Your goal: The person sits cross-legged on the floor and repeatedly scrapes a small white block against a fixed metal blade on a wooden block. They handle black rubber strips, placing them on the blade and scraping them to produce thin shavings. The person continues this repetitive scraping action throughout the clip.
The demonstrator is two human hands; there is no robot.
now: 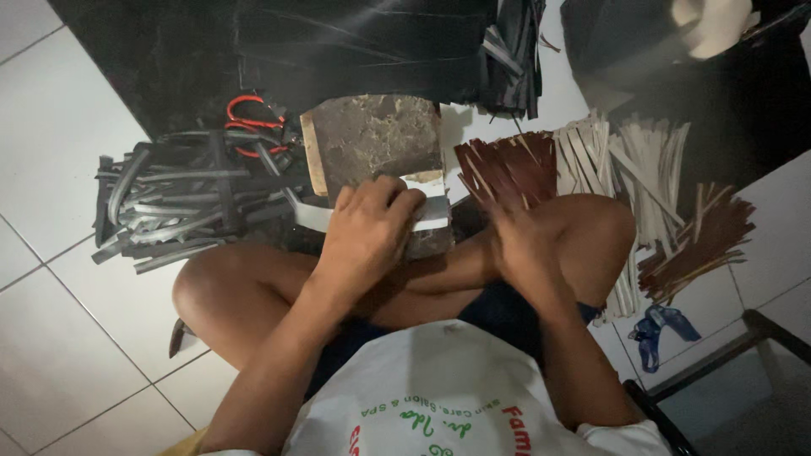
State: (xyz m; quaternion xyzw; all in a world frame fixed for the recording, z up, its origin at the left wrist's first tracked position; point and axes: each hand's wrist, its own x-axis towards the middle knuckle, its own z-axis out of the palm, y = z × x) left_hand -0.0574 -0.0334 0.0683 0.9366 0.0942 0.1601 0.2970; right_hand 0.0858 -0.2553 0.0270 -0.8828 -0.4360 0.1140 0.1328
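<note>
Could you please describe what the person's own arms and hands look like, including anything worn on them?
Both arms are bare from the short white sleeves down. The left hand and right hand wear no gloves; no rings, watch or bands are visible in this dim light. The white shirt has green and red print on its front. The right sleeve shows at the bottom edge.

A mottled brown wooden block (378, 139) with pale blotches lies on the white tiled floor (51, 127). On its near edge rests a white flat strip (429, 211). To the left, dark grey rubber strips (182, 203) and red-handled scissors (245, 114); to the right, reddish-brown thin strips (507, 169), cream thin strips (617, 160) and a blue scrap (663, 329).
</note>
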